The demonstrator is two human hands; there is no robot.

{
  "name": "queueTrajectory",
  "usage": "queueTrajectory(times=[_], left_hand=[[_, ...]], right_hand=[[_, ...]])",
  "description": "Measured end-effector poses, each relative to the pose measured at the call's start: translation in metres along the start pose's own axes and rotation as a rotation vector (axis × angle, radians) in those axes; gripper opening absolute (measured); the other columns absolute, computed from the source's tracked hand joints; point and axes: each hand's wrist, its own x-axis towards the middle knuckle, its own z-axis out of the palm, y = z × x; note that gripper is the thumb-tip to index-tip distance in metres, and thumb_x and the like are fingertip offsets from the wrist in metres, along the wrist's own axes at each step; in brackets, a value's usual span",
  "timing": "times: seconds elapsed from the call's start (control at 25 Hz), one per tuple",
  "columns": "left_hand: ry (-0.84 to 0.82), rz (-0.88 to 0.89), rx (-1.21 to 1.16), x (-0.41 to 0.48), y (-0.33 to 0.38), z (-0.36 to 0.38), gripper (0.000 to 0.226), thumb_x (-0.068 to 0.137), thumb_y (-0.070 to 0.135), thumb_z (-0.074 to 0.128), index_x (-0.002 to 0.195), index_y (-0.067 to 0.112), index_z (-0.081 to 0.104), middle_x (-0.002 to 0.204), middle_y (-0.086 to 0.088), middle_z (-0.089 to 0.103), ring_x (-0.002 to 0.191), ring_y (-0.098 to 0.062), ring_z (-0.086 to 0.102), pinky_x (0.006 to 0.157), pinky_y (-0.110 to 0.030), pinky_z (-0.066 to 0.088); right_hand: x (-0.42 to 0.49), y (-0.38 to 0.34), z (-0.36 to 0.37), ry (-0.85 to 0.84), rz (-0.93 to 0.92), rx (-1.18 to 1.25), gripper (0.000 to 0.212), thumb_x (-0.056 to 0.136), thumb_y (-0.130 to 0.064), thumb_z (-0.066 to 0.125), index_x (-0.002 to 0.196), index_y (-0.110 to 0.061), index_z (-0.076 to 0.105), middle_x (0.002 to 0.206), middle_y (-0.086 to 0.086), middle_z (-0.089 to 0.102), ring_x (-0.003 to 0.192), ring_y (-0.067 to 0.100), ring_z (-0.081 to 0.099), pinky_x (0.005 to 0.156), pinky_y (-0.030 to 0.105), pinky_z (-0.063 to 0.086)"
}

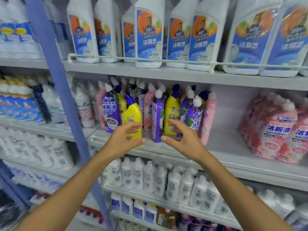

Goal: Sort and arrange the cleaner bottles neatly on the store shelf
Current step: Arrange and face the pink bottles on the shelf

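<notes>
The cleaner bottles (173, 112) stand upright in a tight cluster toward the left end of the middle shelf (225, 147), long axes vertical and necks pointing up. They are a mix of purple, yellow and pink, with white or dark blue caps. At the shelf's front edge a purple bottle (157, 117) shows its narrow side. Just left of it, a yellow bottle (133, 115) faces forward, its lower half hidden behind the left hand (123, 140). Of the back rows only the caps show. Near the right end of the shelf a wrapped pack of pink bottles (275, 130) is blurred and cut off by the picture edge. The left hand and right hand (185, 140) hover before the cluster, fingers (131, 126) spread, loosely curved, holding nothing. Whether the left hand touches the yellow bottle cannot be told.
</notes>
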Motion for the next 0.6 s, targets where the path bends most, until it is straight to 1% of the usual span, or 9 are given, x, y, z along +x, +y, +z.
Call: queueTrajectory(times=[0.08,0.16,0.2,0.28,0.4,0.48,0.52,0.56,0.6], left_hand=[[0.027,0.005,0.035,0.002,-0.005,-0.022,0.05,0.077,0.035,0.087,0.122,0.033,0.066,0.128,0.013,0.065,0.117,-0.005,0.062,0.101,-0.043,0.053],[0.064,0.013,0.051,0.01,-0.013,-0.04,0.054,0.072,0.048,0.087,0.121,0.035,0.066,0.125,0.017,0.067,0.116,-0.003,0.063,0.098,-0.04,0.054],[0.086,0.011,0.06,0.017,-0.018,-0.047,0.057,0.072,0.049,0.086,0.122,0.032,0.066,0.125,0.016,0.067,0.116,-0.003,0.063,0.098,-0.039,0.054],[0.12,0.013,0.076,0.036,-0.024,-0.056,0.061,0.076,0.037,0.088,0.129,0.023,0.063,0.128,0.011,0.065,0.117,-0.006,0.061,0.098,-0.036,0.054],[0.142,0.001,0.096,0.071,-0.032,-0.057,0.064,0.075,0.025,0.089,0.131,0.02,0.059,0.124,0.009,0.064,0.114,-0.004,0.061,0.096,-0.033,0.054],[0.105,-0.002,0.103,0.09,-0.037,-0.05,0.067,0.07,0.033,0.092,0.127,0.023,0.06,0.119,0.01,0.066,0.11,0.002,0.062,0.098,-0.037,0.054],[0.095,-0.005,0.104,0.097,-0.043,-0.045,0.074,0.065,0.044,0.093,0.127,0.021,0.061,0.119,0.007,0.068,0.111,-0.003,0.064,0.099,-0.042,0.054],[0.087,-0.006,0.096,0.106,-0.052,-0.041,0.081,0.06,0.053,0.092,0.126,0.017,0.062,0.118,0.002,0.07,0.11,-0.012,0.067,0.098,-0.047,0.055],[0.077,-0.007,0.075,0.113,-0.058,-0.039,0.081,0.058,0.056,0.091,0.123,0.017,0.063,0.115,0.001,0.072,0.107,-0.018,0.069,0.094,-0.05,0.056]], right_hand=[[0.019,-0.014,0.015,-0.017,-0.013,0.003,0.075,0.08,-0.061,0.074,0.146,-0.033,0.05,0.142,-0.015,0.056,0.12,0.002,0.058,0.098,0.038,0.056],[0.04,-0.018,0.028,-0.029,-0.02,-0.011,0.072,0.084,-0.053,0.077,0.147,-0.03,0.05,0.144,-0.011,0.056,0.121,0.004,0.057,0.1,0.036,0.054],[0.05,-0.019,0.031,-0.026,-0.027,-0.024,0.07,0.085,-0.051,0.077,0.146,-0.03,0.05,0.144,-0.01,0.056,0.123,0.005,0.057,0.101,0.035,0.053],[0.07,-0.016,0.033,0.008,-0.04,-0.039,0.071,0.085,-0.051,0.077,0.147,-0.029,0.05,0.145,-0.009,0.056,0.124,0.007,0.058,0.101,0.039,0.054],[0.104,0.001,0.026,0.216,-0.028,-0.079,0.071,0.082,-0.051,0.077,0.144,-0.025,0.052,0.139,-0.003,0.061,0.119,0.015,0.063,0.098,0.041,0.055],[0.123,0.017,0.029,0.321,0.023,-0.096,0.072,0.077,-0.051,0.076,0.14,-0.023,0.054,0.132,0.002,0.064,0.117,0.024,0.063,0.098,0.041,0.053],[0.13,0.023,0.034,0.319,0.053,-0.081,0.074,0.075,-0.049,0.078,0.14,-0.022,0.054,0.128,0.003,0.065,0.114,0.025,0.064,0.096,0.036,0.052],[0.136,0.028,0.039,0.288,0.085,-0.065,0.075,0.075,-0.044,0.082,0.14,-0.021,0.053,0.123,0.004,0.067,0.107,0.025,0.065,0.09,0.026,0.051],[0.141,0.032,0.044,0.257,0.118,-0.058,0.075,0.076,-0.038,0.085,0.141,-0.02,0.052,0.119,0.003,0.068,0.099,0.022,0.066,0.081,0.015,0.047]])
